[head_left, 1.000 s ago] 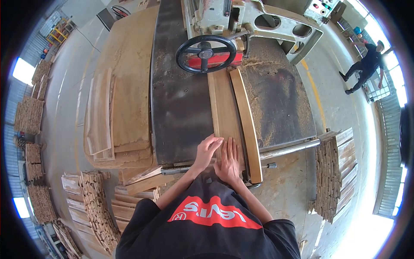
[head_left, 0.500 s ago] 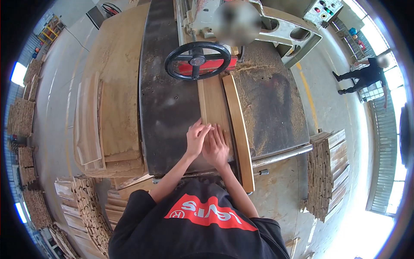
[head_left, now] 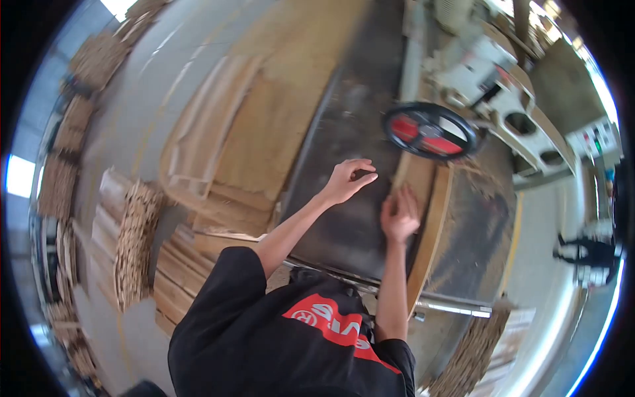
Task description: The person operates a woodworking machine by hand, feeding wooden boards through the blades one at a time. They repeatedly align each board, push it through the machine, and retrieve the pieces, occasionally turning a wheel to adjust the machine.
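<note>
My left hand [head_left: 350, 180] is raised over the dark machine table [head_left: 344, 228], to the left of a flat wooden board [head_left: 415, 173]. Its fingers are curved and the thumb stands apart, with nothing between them. Fingers stretched out, my right hand [head_left: 401, 215] lies at the near end of the board, the palm toward it. The board's far end passes beneath the machine head, by a black handwheel [head_left: 430, 131]. Along the board's right side runs a wooden guide strip [head_left: 431, 231].
On the left, a wooden side table [head_left: 264, 139] bears several thin planks [head_left: 215, 112]. Stacked boards [head_left: 135, 245] stand on the floor at left, and another stack [head_left: 473, 351] at lower right. A control box [head_left: 595, 139] and another person [head_left: 589, 253] are at far right.
My left hand has lifted off the board and moved left, away from my right hand. The view has turned left, so the machine appears farther right.
</note>
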### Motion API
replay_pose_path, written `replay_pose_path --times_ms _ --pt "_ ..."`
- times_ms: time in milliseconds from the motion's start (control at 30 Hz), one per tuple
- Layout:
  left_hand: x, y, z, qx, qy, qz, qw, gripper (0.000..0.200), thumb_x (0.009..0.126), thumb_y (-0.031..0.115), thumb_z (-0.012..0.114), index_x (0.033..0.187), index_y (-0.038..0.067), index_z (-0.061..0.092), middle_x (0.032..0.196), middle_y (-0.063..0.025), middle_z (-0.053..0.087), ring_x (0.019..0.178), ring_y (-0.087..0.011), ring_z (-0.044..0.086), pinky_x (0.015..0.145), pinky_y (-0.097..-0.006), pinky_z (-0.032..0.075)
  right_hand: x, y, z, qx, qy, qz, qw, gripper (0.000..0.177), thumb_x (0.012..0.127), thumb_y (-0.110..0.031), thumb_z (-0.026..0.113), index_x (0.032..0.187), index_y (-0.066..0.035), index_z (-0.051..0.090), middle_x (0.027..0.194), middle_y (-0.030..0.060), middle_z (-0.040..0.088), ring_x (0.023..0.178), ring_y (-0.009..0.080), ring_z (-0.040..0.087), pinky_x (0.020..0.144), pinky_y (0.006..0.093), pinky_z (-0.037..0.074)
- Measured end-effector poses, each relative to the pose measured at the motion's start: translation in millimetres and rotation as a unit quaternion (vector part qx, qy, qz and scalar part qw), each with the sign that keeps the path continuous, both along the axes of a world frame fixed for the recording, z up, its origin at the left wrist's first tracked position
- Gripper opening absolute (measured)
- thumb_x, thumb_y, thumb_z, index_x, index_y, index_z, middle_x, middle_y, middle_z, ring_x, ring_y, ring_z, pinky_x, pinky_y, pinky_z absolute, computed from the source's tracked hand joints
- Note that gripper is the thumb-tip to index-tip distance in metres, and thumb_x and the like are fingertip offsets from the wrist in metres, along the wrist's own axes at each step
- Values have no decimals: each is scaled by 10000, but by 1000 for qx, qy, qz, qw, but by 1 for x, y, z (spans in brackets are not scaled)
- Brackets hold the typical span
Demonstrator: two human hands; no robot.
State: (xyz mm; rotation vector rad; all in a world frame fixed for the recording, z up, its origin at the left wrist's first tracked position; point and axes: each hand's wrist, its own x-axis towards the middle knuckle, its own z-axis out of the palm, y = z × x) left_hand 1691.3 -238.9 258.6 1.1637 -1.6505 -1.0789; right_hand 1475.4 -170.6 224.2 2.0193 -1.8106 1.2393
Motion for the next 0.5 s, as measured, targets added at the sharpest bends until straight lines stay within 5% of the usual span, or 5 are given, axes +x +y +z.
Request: replay_pose_path --times_ms 67,133,300,367,500 --pt "51 -9 0 -122 -97 51 986 395 941 299 804 1236 47 728 1299 -132 706 1123 -237 669 851 -368 559 -3 -15 -4 16 8 -5 1000 338 888 -138 722 1194 4 744 1330 202 711 1253 388 673 1117 505 495" --pt "117 -16 12 -179 -201 113 956 564 891 378 821 1301 22 669 1333 -198 677 1229 -387 623 1045 -468 492 -8 -29 -4 46 -20 7 999 319 929 -139 704 1212 4 736 1372 220 681 1309 395 633 1140 500 472" --pt "278 -20 50 -37 -547 263 794 1021 827 700 762 1519 -4 497 1597 -253 448 1534 -451 323 1273 -599 259 -7 -28 9 103 -5 63 993 363 985 -162 684 1308 5 678 1421 227 639 1389 432 545 1161 518 435" --pt "335 -25 40 34 -590 339 732 1274 707 860 740 1551 -44 431 1630 -289 375 1549 -463 285 1270 -609 243 9 0 18 99 18 77 992 382 991 -160 682 1336 0 659 1428 217 633 1396 442 531 1159 527 433" --pt "381 -18 61 165 -536 359 746 1472 560 916 778 1567 -78 375 1642 -327 325 1562 -493 234 1267 -616 232 39 60 12 125 -12 132 983 371 973 -118 681 1332 -26 665 1458 193 619 1409 426 522 1172 528 421"
